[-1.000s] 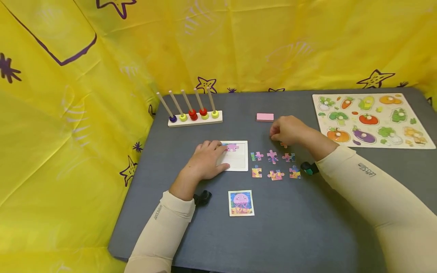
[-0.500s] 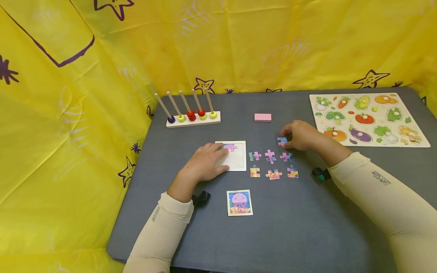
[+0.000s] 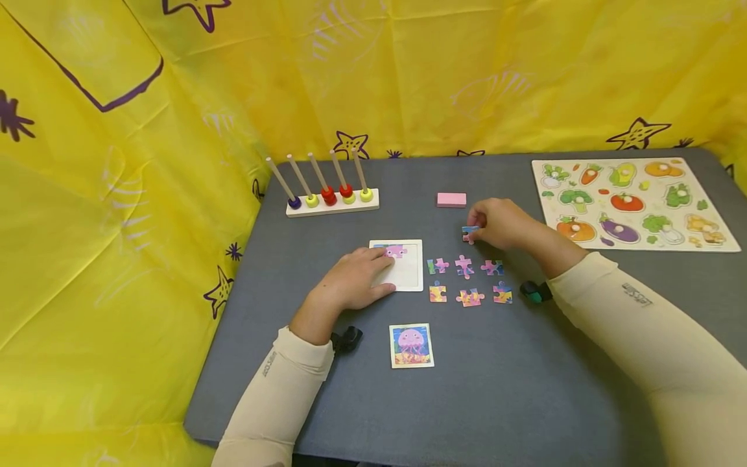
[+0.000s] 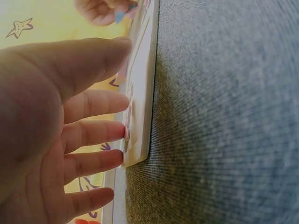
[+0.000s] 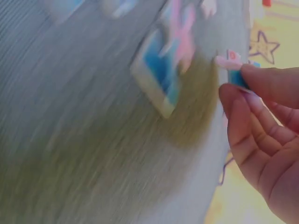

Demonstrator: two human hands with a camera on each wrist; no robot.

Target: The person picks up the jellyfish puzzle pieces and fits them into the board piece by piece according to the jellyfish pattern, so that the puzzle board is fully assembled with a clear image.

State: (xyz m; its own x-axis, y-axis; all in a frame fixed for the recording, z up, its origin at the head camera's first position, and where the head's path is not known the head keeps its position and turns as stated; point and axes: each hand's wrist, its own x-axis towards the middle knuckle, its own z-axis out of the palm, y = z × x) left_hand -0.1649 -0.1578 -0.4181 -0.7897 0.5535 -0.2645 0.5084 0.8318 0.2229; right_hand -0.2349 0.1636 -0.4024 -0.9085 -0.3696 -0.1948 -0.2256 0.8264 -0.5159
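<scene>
My left hand [image 3: 356, 279] rests with straight fingers on the left side of a white puzzle tray [image 3: 411, 275]. Pink and blue jigsaw pieces [image 3: 397, 251] lie along the tray's top edge, partly under the fingers. In the left wrist view the fingertips [image 4: 116, 159] touch the tray's surface and the thumb is spread apart. Right of the tray, my right hand [image 3: 502, 222] pinches a blue and pink jigsaw piece [image 3: 469, 233] between thumb and finger. The right wrist view shows this piece [image 5: 237, 77] held off the table. Below it lie several loose jigsaw pieces [image 3: 464, 266] in two rows.
A jellyfish picture card [image 3: 411, 346] lies in front of the tray. Behind stand a peg stacker [image 3: 332, 203] with coloured rings and a pink block [image 3: 452, 200]. At the back right is a vegetable knob board [image 3: 639, 204]. Yellow cloth [image 3: 408, 78] borders the table.
My right hand shifted right, bringing the pinched jigsaw piece into clear sight, then moved back left with it. My left hand has stayed on the tray.
</scene>
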